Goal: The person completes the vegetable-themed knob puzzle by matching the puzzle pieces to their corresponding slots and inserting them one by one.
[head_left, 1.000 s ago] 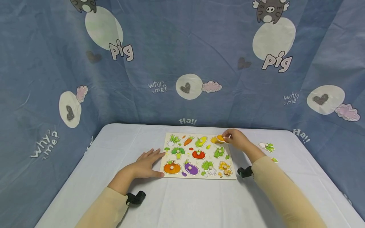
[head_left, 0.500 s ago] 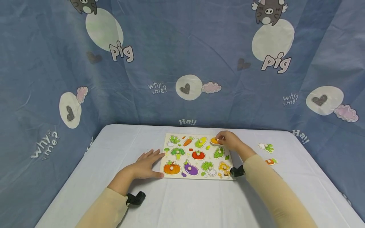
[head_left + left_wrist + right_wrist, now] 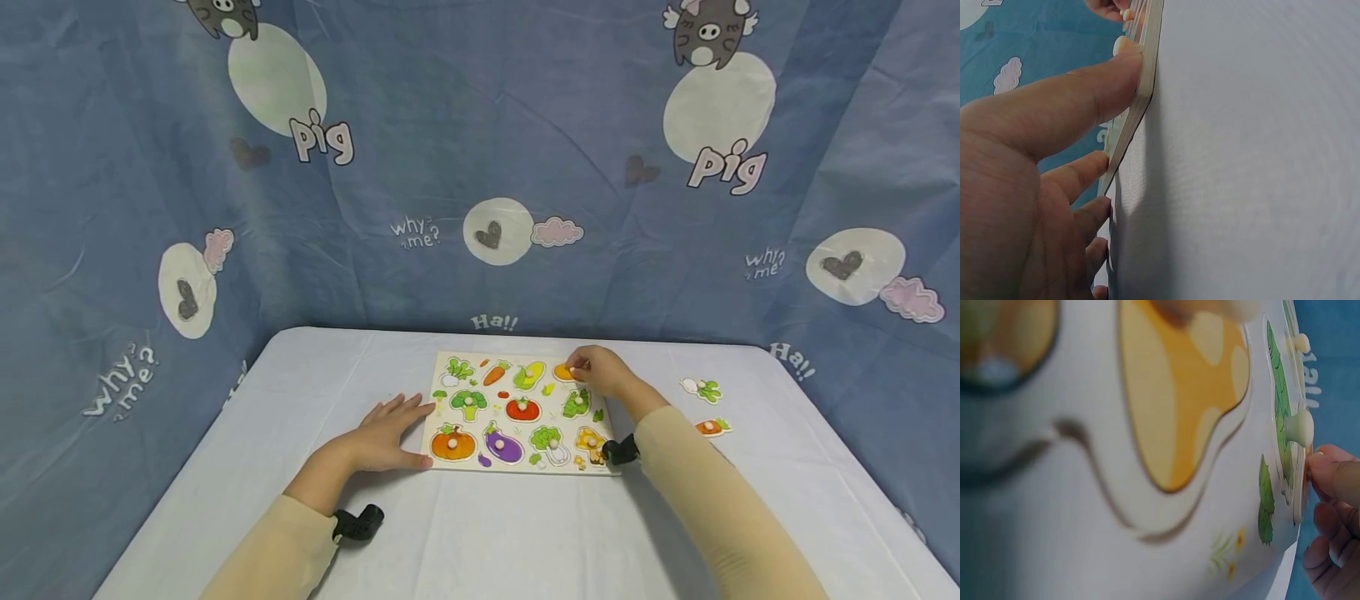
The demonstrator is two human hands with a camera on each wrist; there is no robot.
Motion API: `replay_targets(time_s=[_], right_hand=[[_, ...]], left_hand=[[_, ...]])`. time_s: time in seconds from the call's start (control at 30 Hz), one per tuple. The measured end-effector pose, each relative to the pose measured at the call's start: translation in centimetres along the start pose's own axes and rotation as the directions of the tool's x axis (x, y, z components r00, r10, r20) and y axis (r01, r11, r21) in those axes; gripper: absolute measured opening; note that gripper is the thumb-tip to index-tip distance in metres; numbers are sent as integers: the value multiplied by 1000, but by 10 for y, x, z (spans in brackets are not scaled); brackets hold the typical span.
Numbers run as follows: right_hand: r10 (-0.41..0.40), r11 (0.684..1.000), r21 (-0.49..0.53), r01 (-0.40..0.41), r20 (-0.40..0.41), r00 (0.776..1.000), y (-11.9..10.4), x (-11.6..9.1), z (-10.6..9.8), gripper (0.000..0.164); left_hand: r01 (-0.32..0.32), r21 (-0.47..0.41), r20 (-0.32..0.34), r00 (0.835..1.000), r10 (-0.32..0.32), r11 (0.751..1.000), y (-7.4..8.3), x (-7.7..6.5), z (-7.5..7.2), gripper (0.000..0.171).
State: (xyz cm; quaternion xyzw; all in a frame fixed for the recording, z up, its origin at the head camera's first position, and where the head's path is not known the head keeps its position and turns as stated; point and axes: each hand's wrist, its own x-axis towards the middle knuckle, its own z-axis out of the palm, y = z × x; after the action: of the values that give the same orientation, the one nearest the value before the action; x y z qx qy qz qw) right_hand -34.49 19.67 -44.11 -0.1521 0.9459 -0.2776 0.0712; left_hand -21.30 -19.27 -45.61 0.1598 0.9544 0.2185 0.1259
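Note:
A white wooden puzzle board (image 3: 491,417) with vegetable pieces lies on the table, each piece bearing a small knob. At its back right corner my right hand (image 3: 606,371) pinches a flat orange oval piece (image 3: 561,372), now level with its slot; what kind it is cannot be made out. In the right wrist view the fingertips (image 3: 1324,464) sit beyond the green leafy piece (image 3: 1280,400), mostly hiding what they grip. My left hand (image 3: 386,433) rests spread at the board's left edge, thumb and fingertips touching the side, also seen in the left wrist view.
To the right of the board, a white radish piece (image 3: 701,388) and a carrot piece (image 3: 712,427) lie on the white-covered table (image 3: 495,533). A blue patterned curtain (image 3: 390,283) stands behind the table.
My right hand has moved left and down, bringing the orange piece from above the board into the top right slot. The left hand keeps its place.

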Motion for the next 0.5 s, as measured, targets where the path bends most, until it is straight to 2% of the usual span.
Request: replay_targets(time_s=[0.5], right_hand=[[26,999,-29,-27,-25,999,-1,4,2,9]], left_hand=[[6,8,-1,1000,-6,1000,-2,1,1,94]])
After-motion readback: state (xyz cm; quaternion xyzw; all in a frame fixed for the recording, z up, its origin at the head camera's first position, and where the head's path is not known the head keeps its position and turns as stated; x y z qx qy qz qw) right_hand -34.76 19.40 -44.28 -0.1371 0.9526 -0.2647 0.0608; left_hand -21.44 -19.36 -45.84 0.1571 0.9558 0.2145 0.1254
